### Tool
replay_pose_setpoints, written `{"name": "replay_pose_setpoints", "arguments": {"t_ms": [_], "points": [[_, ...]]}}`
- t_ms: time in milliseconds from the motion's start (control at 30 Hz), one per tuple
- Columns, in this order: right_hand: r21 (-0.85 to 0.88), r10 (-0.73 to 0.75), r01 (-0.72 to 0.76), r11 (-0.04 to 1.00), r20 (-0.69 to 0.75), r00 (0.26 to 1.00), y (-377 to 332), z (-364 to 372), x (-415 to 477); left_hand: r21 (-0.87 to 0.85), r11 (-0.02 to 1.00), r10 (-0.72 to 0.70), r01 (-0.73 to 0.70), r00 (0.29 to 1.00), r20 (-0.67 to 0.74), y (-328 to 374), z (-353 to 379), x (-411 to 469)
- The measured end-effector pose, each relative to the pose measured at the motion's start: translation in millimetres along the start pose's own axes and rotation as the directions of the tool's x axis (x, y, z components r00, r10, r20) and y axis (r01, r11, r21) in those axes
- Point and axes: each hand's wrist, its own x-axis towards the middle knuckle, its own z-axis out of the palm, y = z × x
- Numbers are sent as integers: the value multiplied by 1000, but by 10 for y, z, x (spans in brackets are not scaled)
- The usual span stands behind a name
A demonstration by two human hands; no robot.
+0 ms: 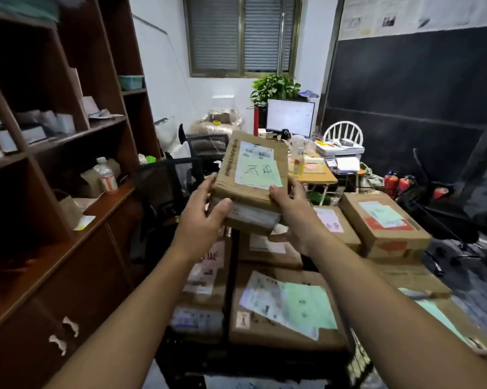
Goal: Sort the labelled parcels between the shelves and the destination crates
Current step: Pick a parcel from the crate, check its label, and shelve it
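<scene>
I hold a flat brown cardboard parcel [253, 175] up in front of me, above the stack of parcels. A white shipping label and a pale green sheet with handwritten characters are stuck on its top. My left hand [205, 214] grips its near left corner, thumb on the front edge. My right hand [290, 209] grips the near right corner, thumb on the green sheet. Below lie more labelled parcels: one with a green sheet [287, 304], one with a pink label [334, 223], one with red tape [385, 223].
A brown wooden shelf unit [68, 141] with papers, bottles and boxes fills the left side, with cabinet doors beneath. Black office chairs [163, 186] stand beside it. Behind are a cluttered desk with a monitor [290, 116], a white chair, a plant and red fire extinguishers [393, 183].
</scene>
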Motion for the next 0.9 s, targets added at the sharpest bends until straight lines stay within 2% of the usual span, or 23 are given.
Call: {"name": "replay_pose_setpoints", "arguments": {"t_ms": [100, 267, 367, 467, 667, 900], "points": [[-111, 3, 7, 994, 90, 996, -13, 281, 278, -50, 997, -61, 58, 996, -70, -164, -227, 199], [-239, -54, 84, 967, 132, 990, 116, 575, 556, 56, 988, -132, 144, 975, -176, -465, -384, 415], [-419, -74, 131, 898, 148, 986, 145, 615, 599, 87, 974, -187, 207, 962, -197, -588, -357, 443], [-526, -91, 147, 837, 131, 987, 189, 612, 682, 77, 959, -253, 274, 944, -209, -673, -316, 452], [-530, -115, 193, 826, 176, 978, 317, 555, 717, 92, 940, -301, 329, 924, -235, -646, -233, 414], [-556, -175, 243, 795, 174, 969, 286, 486, 561, 101, 946, -294, 309, 945, -143, -648, -349, 381]]}}
